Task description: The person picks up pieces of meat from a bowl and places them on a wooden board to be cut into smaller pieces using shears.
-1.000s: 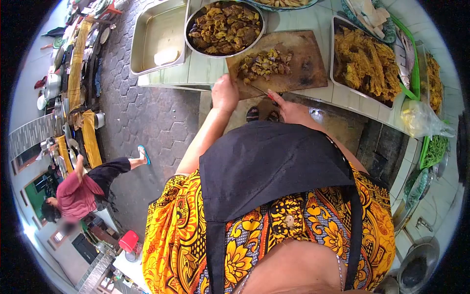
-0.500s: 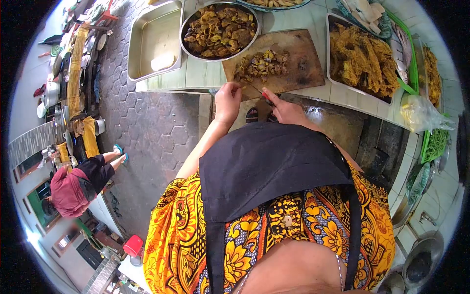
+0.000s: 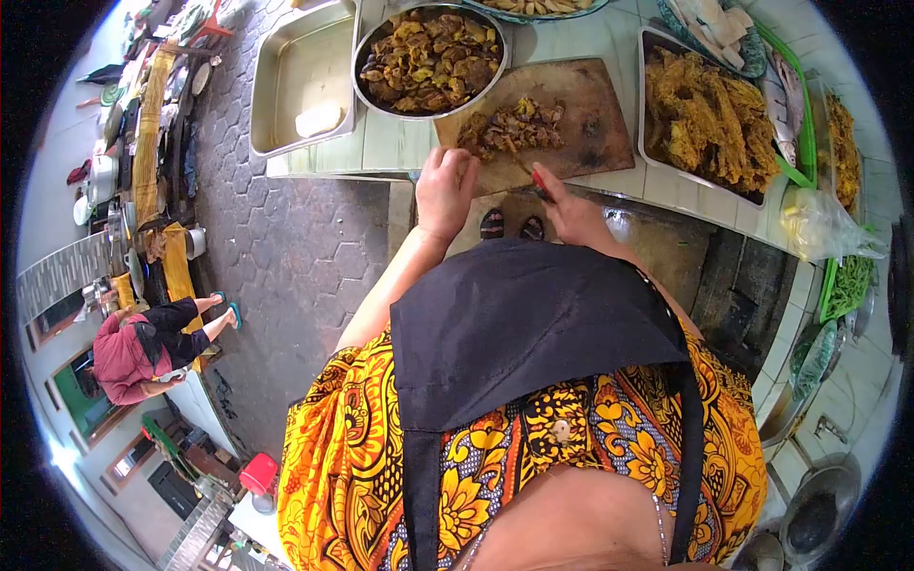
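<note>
My right hand [image 3: 574, 215] grips a small knife [image 3: 540, 179] by its red handle. The blade points up and left to the near side of a pile of chopped cooked meat [image 3: 524, 126]. That pile lies on a worn wooden cutting board [image 3: 598, 119] at the counter's front edge. At the board's near left corner is my left hand [image 3: 446, 193], its fingers curled closed close to the meat. Whatever those fingers hold, if anything, is hidden. Behind the left hand stands a round metal bowl [image 3: 358, 68] filled with browned meat pieces.
Left of the bowl is a steel tray [image 3: 276, 105] with a white block [image 3: 318, 119] inside. On the right are a tray [image 3: 650, 152] of fried food, whole fish [image 3: 783, 109] and a plastic bag [image 3: 817, 224]. Another person [image 3: 143, 352] stands far left.
The knife has turned from near my left fingers toward the meat pile. My left hand has shifted slightly up, and my right hand slightly right. The person at left has changed posture.
</note>
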A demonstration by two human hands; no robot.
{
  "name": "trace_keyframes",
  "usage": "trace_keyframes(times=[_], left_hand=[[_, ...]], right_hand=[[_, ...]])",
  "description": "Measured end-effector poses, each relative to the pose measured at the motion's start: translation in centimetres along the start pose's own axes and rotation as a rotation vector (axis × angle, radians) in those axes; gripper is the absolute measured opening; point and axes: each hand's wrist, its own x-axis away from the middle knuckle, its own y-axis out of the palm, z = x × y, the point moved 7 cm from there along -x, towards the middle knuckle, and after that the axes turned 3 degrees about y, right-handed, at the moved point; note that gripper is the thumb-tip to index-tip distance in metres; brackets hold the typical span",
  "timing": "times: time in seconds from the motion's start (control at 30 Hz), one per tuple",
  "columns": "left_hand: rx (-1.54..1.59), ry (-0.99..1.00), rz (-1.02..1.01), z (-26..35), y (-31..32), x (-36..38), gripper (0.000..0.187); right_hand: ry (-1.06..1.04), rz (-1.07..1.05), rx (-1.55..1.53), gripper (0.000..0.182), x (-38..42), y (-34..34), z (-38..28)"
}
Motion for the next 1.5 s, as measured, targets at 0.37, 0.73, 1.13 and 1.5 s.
trace_keyframes(times=[0.37,0.73,1.13,1.5], left_hand=[[-0.245,-0.140,-0.044,-2.9,2.1,0.8,0.019],[-0.133,-0.149,0.025,-2.8,1.7,1.2,0.016],[0.210,-0.442,0.031,-3.9,4.1,0.3,0.021],[0.165,-0.534,0.026,-5.1,4.4,0.7,0.031]], right_hand=[[-0.096,-0.084,0.197,0.074,-0.8,0.6,-3.0],[-0.053,-0.121,0.145,0.073,0.6,1.0,-3.1],[0.090,-0.146,0.060,0.071,1.3,0.8,-2.2],[-0.038,-0.104,0.126,0.072,-0.1,2.1,-2.1]])
